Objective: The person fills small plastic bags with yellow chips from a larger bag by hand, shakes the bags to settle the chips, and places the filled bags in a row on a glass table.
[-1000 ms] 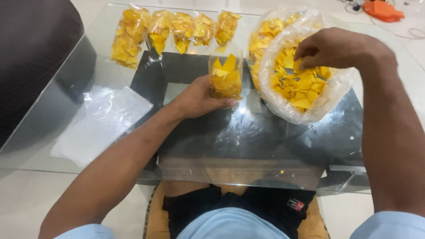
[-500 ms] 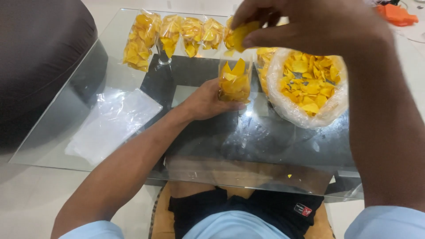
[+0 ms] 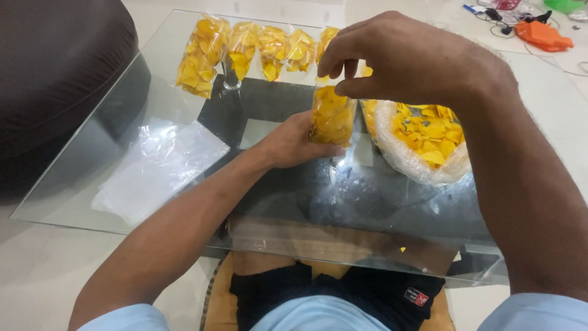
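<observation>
The left hand [image 3: 294, 144] is clenched around a small clear bag [image 3: 332, 116] of yellow chips, holding it upright on the glass bench [image 3: 153, 79] near the middle. The right hand [image 3: 410, 58] hovers just above the bag's mouth, fingers [image 3: 343, 49] curled and pinched loosely; whether its grip has a chip in it I cannot tell, since the fingertips point away from the camera.

The small bag looks nearly full, its chips reaching close to the top. Five filled bags [image 3: 257, 46] lie in a row along the far edge of the bench. Just right of the held bag sits a big open bag [image 3: 429, 132] with plenty of loose chips in it. A stack of empty clear bags [image 3: 162, 165] lies to the left, well apart from the hands.

Judging by this, several bags are done, one is almost topped up, and many chips and empty bags remain.
</observation>
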